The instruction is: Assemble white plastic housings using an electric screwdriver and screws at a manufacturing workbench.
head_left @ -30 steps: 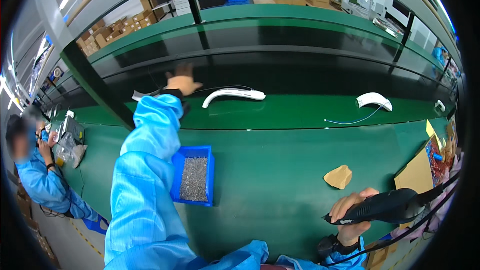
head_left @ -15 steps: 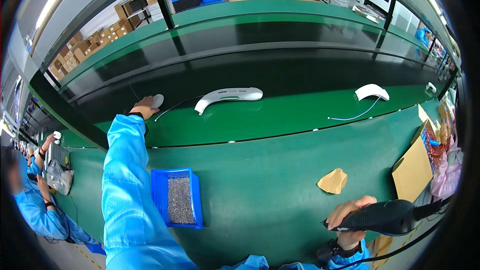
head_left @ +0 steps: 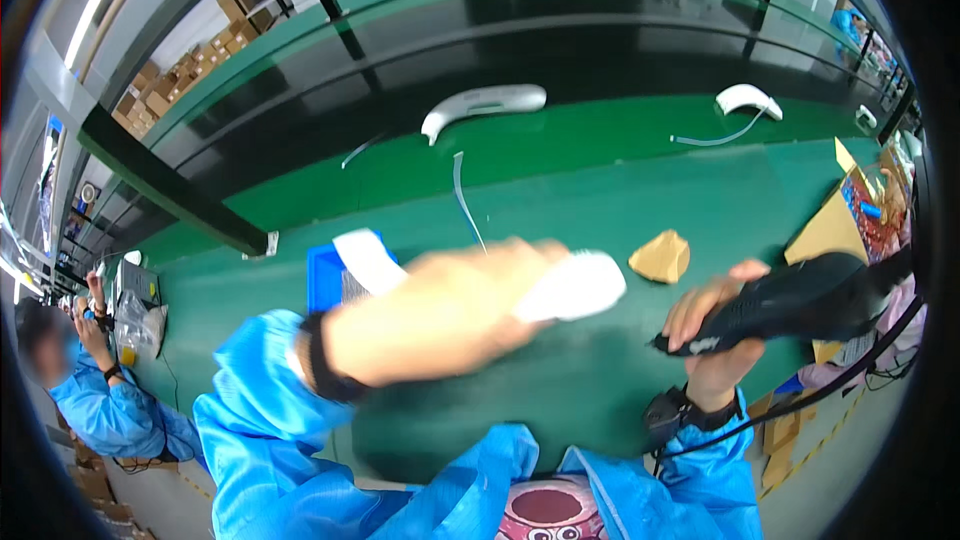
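Over the bench, I find left hand gripping white part, long axis left-to-right, middle hidden; right hand gripping black tool.

The worktop is plain green, the held part at four o'clock white, the corded tool at three black, the bin at nine blue, and the shirt at six printed pink.
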{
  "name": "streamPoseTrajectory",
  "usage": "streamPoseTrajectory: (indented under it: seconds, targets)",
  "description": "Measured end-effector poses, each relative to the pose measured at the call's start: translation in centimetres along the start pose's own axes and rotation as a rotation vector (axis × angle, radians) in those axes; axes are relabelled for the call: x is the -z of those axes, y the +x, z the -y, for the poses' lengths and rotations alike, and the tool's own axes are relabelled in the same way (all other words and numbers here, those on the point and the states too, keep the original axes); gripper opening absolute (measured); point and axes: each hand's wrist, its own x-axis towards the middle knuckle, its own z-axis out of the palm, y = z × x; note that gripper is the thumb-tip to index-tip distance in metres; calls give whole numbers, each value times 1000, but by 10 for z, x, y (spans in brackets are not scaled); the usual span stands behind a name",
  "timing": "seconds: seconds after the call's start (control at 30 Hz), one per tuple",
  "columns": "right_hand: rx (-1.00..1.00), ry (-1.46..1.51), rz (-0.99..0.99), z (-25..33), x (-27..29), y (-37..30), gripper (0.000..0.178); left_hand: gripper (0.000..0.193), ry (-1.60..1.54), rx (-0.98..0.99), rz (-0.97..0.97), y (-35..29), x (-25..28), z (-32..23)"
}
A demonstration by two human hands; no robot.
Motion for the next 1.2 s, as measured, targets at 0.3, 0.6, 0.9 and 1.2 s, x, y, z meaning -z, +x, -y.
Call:
streamPoseTrajectory:
  seconds: [0.3,0.6,0.9,1.2]
  targets:
    - [-66,28,7,-1,-30,-6,81,20,-111,93,332,-63,-89,18]
    - [-91,-76,233,-3,-46,-11,76,19,554,585,-392,-156,-18,86]
    - [-68,-15,266,-13,-58,-8,53,8,411,628,-380,-170,-47,98]
    - [-248,-57,192,-16,-81,-12,63,8,167,628,-621,-172,-42,80]
